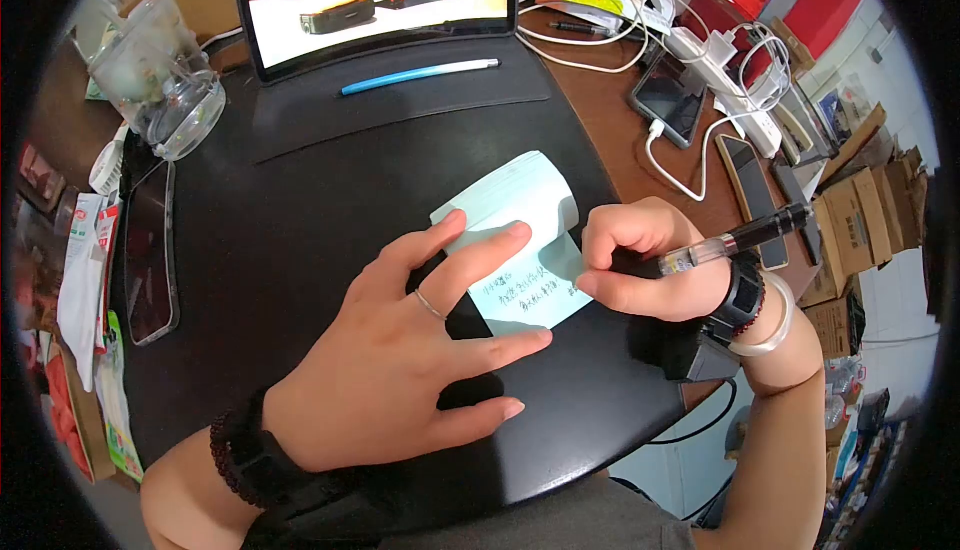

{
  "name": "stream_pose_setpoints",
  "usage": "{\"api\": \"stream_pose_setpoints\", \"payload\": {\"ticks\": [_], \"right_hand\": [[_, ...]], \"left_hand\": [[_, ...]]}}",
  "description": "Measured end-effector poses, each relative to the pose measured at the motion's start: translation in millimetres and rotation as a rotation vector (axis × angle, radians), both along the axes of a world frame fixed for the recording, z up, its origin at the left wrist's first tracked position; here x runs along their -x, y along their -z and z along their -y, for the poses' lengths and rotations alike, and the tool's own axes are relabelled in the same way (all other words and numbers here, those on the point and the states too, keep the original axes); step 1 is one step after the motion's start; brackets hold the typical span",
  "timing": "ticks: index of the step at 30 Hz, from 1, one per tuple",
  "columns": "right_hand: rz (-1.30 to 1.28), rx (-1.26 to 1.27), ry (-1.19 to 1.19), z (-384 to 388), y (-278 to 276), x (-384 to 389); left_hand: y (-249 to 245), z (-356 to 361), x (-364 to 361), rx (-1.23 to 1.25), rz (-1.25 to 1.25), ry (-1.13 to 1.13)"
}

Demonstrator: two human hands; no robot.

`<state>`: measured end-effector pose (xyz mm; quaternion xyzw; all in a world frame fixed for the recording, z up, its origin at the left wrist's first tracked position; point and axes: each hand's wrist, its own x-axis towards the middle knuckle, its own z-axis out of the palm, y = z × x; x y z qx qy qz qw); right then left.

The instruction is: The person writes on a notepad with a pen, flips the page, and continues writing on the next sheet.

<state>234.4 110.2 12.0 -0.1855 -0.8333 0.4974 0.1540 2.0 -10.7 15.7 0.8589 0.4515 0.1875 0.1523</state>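
A small pale blue notepad (512, 190) lies on the black desk, its upper sheets curled back over a lower page that bears several lines of dark handwriting. My left hand (420, 335), with a ring on one finger, rests with its fingers spread, fingertips touching the pad's left side and lower edge. At the pad's right edge, my right hand (655, 265) is closed round a pen (715, 240) with a clear barrel and black end. The pen's tip is hidden behind the fingers. Dark bands circle both wrists, and a pale bangle is on the right one.
A tablet (380, 0) stands at the back, with a blue pen (420, 77) before it. Phones (150, 250) lie at left and right. A glass mug (170, 90) is at the back left. White cables and a power strip (725, 90) crowd the back right.
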Motion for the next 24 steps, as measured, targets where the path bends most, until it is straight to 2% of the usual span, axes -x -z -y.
{"api": "stream_pose_setpoints", "payload": {"ticks": [3,5,11,14,21,23,24], "right_hand": [[-0.042,-0.048,-0.023,2.8,-1.8,2.1],[-0.094,0.135,-0.027,5.2,-5.1,3.9],[-0.065,-0.05,-0.091,1.3,-2.7,1.4],[-0.039,-0.06,-0.085,0.8,-3.3,1.0],[-0.039,0.017,-0.088,2.7,-5.2,0.7],[-0.006,0.127,-0.059,4.5,-7.7,0.9],[-0.004,0.08,-0.095,2.4,-6.0,0.4]], "left_hand": [[-1.7,0.1,-0.1,0.001,-0.007,0.004],[-3.1,0.2,-0.1,-0.003,-0.026,0.014],[-1.8,0.1,0.0,-0.008,-0.014,0.019],[-1.4,0.3,0.1,-0.014,-0.015,0.016],[-1.9,0.5,-1.3,-0.008,-0.028,0.012],[-1.7,0.0,-1.3,-0.008,-0.021,0.01],[-1.8,-0.2,-1.2,-0.001,-0.016,0.019]]}}
